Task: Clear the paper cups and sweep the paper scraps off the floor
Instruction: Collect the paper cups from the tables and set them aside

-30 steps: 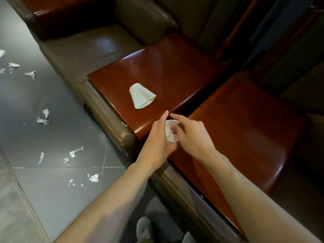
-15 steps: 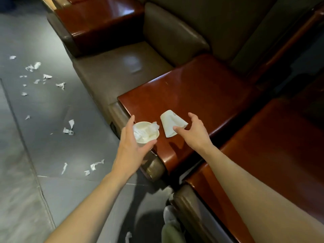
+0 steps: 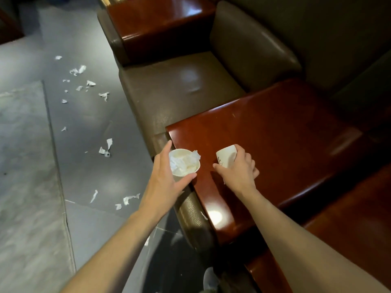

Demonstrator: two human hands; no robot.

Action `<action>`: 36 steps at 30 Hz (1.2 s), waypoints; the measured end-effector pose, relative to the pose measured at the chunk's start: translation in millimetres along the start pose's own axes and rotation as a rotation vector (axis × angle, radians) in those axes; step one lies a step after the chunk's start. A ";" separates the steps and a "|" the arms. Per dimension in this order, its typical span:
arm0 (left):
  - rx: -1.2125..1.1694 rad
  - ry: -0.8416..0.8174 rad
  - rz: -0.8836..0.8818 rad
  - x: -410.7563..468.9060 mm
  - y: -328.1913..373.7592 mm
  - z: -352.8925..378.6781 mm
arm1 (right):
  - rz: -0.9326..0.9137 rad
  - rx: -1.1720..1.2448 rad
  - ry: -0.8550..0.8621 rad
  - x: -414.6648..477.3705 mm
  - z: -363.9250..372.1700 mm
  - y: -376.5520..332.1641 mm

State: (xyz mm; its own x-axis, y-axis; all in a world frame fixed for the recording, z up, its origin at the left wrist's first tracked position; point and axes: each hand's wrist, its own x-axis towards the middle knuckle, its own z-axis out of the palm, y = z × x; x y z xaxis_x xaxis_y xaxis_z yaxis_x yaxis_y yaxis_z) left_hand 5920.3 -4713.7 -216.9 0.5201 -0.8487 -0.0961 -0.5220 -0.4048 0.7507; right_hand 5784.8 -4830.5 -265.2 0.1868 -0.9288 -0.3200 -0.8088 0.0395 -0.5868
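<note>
My left hand (image 3: 167, 178) holds a white paper cup (image 3: 184, 162) upright, with crumpled paper stuffed inside it. It hovers over the front left corner of the red-brown wooden armrest top (image 3: 275, 144). My right hand (image 3: 239, 170) closes over a second, flattened paper cup (image 3: 226, 155) that lies on its side on that wooden top. White paper scraps (image 3: 105, 148) lie scattered over the grey floor to the left, with several more (image 3: 79, 69) farther away.
A brown leather seat (image 3: 179, 89) lies beyond the armrest, with another wooden armrest top (image 3: 160, 20) behind it. A third wooden top (image 3: 349, 218) is at the lower right. A shoe (image 3: 210, 278) shows at the bottom edge.
My left hand carried the stuffed cup to the left armrest. My right hand reached the flattened cup and has now closed over it. The view shifted left.
</note>
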 end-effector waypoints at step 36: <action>0.025 -1.226 1.155 -515.3 395.1 56.6 | 0.777 0.317 1.200 -701.9 -337.5 199.0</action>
State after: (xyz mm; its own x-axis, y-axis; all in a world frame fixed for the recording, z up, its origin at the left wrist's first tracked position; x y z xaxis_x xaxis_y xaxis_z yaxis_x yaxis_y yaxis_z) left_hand 5407.9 -4455.6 92.3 -0.9048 -0.4245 0.0336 -0.2431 0.5797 0.7777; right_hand 5304.5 -4295.0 93.7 -0.9244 -0.3730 0.0802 -0.3040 0.5930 -0.7456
